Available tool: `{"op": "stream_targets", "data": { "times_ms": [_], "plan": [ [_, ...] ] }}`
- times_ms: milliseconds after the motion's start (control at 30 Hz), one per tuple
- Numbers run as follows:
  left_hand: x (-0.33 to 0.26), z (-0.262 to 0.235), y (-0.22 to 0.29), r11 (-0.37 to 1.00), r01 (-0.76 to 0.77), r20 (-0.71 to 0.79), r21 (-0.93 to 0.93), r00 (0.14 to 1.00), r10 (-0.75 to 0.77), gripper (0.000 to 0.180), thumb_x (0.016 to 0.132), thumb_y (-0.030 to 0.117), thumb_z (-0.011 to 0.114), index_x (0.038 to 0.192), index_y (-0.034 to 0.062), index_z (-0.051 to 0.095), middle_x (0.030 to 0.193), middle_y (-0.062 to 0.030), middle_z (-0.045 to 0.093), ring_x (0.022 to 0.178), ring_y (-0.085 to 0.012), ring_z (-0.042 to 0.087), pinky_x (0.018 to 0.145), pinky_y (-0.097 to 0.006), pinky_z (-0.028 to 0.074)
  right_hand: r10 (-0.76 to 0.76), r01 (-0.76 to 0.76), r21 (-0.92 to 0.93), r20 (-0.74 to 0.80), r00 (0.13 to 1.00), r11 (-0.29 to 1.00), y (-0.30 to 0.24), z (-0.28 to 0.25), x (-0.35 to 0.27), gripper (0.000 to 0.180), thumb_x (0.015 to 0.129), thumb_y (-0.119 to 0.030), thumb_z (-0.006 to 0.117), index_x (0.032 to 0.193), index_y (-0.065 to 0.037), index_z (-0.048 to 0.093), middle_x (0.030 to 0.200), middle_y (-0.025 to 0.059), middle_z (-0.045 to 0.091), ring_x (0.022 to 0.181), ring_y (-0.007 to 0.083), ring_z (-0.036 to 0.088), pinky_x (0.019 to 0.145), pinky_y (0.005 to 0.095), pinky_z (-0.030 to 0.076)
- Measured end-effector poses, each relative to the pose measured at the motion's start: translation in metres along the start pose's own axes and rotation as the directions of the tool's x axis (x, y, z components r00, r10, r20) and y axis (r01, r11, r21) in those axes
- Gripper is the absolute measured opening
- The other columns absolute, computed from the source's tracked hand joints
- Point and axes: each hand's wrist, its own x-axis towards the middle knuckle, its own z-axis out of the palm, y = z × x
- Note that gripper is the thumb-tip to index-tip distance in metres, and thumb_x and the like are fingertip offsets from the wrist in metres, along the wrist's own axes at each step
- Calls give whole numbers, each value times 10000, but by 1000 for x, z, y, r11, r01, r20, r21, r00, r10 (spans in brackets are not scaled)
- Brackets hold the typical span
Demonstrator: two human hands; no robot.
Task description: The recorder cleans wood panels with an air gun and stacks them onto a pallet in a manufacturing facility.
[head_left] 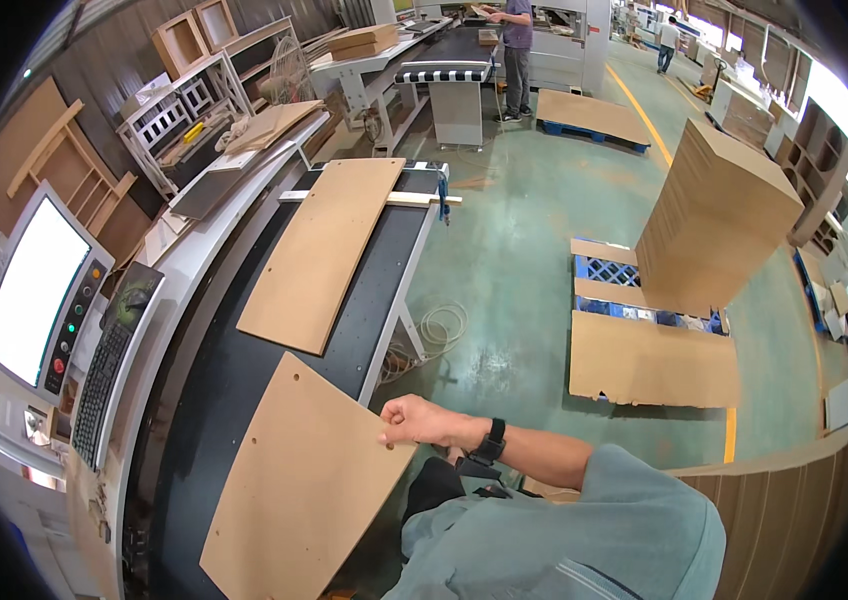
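My right hand (422,420), with a black watch on its wrist, is closed on the right corner of a tan wooden panel (304,480). This panel has small round holes near its edges. It lies over the black table bed (194,440), its right corner reaching past the bed's edge; whether it is partly lifted I cannot tell. Just beyond it, a second tan panel (324,250) with similar holes lies along the bed. My left hand is out of the picture.
On the left are a bright monitor (39,290) with buttons and a keyboard (109,375). Tall stacked boards (714,220) stand on a blue pallet (604,270) to the right. A coiled hose (442,325) lies by the table leg. A person (517,60) stands at the far machine.
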Motion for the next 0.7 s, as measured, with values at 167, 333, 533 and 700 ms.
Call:
{"op": "stream_targets", "data": {
  "times_ms": [167,333,533,700],
  "plan": [
    [16,15,3,789,512,437,-338,828,-350,533,957,450,623,1010,-74,706,856,-185,689,756,-273,600,712,-378,511,-26,30,-48,71,997,998,-13,-58,65,169,870,-149,749,921,-19,652,798,14,702,722,55,609,627,233,460],
    [32,6,93,338,596,317,-729,731,-604,469,846,292,781,1002,-139,683,838,-176,673,723,-260,568,639,-421,487,15,-15,8,107,994,1000,-45,-136,136,143,855,-132,751,891,-23,667,799,8,704,719,50,604,613,238,455],
    [103,1,206,582,603,415,-546,798,-437,547,893,355,741,1013,-171,650,807,-174,675,728,-258,587,690,-412,518,-17,2,-677,-16,1000,736,-103,-244,235,356,882,-329,688,832,21,653,747,114,685,707,193,668,657,336,523],
    [115,-68,336,264,542,495,-798,839,-227,630,854,464,754,1152,-66,590,937,-183,627,774,-261,587,666,-392,522,-69,-97,-898,-140,988,430,-114,-276,337,497,842,-463,627,883,25,713,860,247,699,833,432,686,699,506,550]
  ]
}}
